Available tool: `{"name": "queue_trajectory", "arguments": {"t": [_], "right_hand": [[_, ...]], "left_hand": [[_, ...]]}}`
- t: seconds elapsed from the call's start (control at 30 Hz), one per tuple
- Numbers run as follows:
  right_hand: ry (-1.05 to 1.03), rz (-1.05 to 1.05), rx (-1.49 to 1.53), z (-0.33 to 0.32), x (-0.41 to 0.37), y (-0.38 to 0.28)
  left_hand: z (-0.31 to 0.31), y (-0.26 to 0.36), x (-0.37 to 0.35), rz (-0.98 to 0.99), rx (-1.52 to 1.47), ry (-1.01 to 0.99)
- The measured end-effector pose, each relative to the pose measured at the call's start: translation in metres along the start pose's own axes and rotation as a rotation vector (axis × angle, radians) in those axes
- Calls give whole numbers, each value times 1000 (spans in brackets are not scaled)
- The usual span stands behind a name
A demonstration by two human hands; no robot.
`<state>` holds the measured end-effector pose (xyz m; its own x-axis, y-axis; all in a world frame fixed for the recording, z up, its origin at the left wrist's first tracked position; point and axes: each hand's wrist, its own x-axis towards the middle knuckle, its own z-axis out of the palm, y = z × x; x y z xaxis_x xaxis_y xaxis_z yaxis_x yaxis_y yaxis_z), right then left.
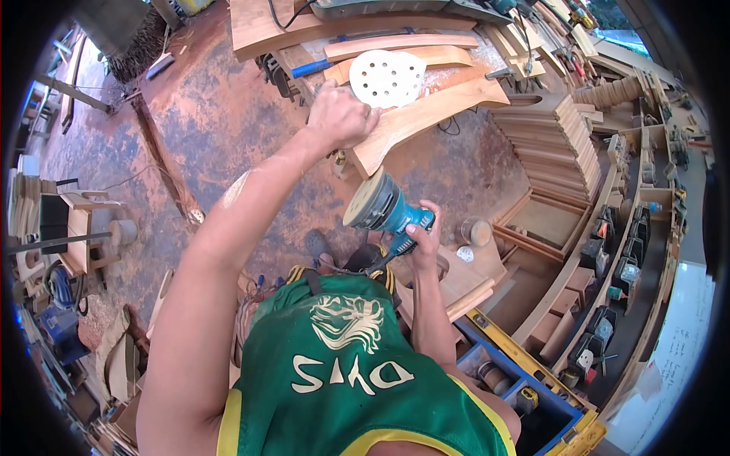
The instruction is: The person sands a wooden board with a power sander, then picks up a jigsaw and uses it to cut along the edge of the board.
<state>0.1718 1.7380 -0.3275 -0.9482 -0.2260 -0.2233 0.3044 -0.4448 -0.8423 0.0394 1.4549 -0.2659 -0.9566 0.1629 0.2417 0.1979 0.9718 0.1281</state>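
Observation:
My right hand [424,237] is wrapped round the teal and black body of a random orbital sander [394,216]. The sander is tilted, its round tan pad turned up and to the left, just below the near end of a curved wooden piece [433,108]. My left arm reaches forward, and my left hand [344,115] is closed at the edge of a white sanding disc [388,79] with several holes. That disc lies over the curved wooden pieces on the bench; some of my left fingers are hidden.
A blue-handled tool [310,68] lies left of the disc. Stacked wooden parts [551,144] stand on the right, near a round jar [476,230] and a small white disc [465,254]. A blue drawer [525,380] is low right. A cord runs from the sander past my feet.

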Motion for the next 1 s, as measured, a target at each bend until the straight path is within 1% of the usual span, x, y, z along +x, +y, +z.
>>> {"name": "queue_trajectory", "arguments": {"t": [0.17, 0.3, 0.4, 0.6, 0.77, 0.97, 1.0], "right_hand": [[25, 17, 48, 5, 3, -6], [-38, -2, 9, 4, 1, -8], [27, -15, -7, 7, 3, -8], [-1, -23, -31, 7, 2, -9], [31, 12, 21, 4, 6, -3], [4, 21, 51, -1, 5, 5], [-1, 16, 55, -1, 5, 6]], "left_hand": [[-3, 1, -2, -9, -55, 5], [-1, 0, 0, -8, -50, 5], [-2, 2, -2, -1, -58, 3], [0, 0, 0, -7, -39, -4], [-2, 2, -2, -4, -41, -2], [7, -2, -2, 31, -46, 116], [6, -1, -2, 28, -44, 107]]}}
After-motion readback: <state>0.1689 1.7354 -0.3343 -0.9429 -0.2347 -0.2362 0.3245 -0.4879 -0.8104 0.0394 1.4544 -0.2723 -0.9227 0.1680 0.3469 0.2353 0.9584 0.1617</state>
